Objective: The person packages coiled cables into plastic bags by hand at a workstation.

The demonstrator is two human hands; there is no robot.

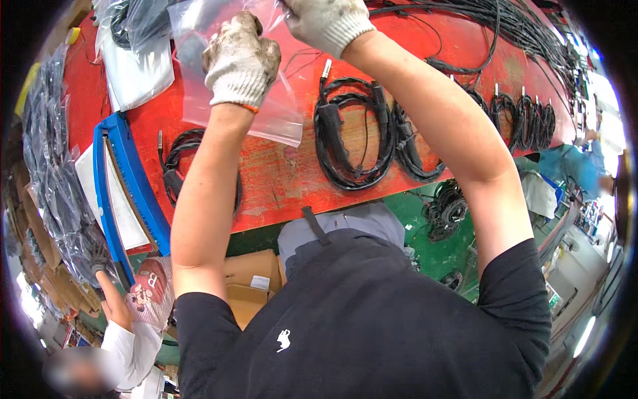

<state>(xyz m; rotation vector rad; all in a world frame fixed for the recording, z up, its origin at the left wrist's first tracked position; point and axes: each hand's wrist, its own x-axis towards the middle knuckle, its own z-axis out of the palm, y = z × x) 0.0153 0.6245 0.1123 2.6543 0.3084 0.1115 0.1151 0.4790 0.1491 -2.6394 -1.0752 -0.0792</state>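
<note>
- Left hand point(240, 61): gloved in soiled white knit, raised over the red worktop point(292, 173) with the forearm rising steeply from the lower edge; fingers curled together, clamped on the clear plastic bag point(266, 110).
- Right hand point(327, 23): gloved likewise, just beside the left hand and above it; the elbow is bent outward, the forearm slanting up to the bag's upper edge; fingers closed on that edge.
- Clear plastic bag: held between both hands, hanging over the worktop's far half.
- Coiled black cable point(349, 136): lies flat on the worktop, just right of the bag; further coils point(525, 120) lie in a row beyond it.
- Blue tray point(129, 179): at the worktop's left end.
- Another person's gloved hand point(98, 258): below the tray, among bagged cables point(56, 186).
</note>
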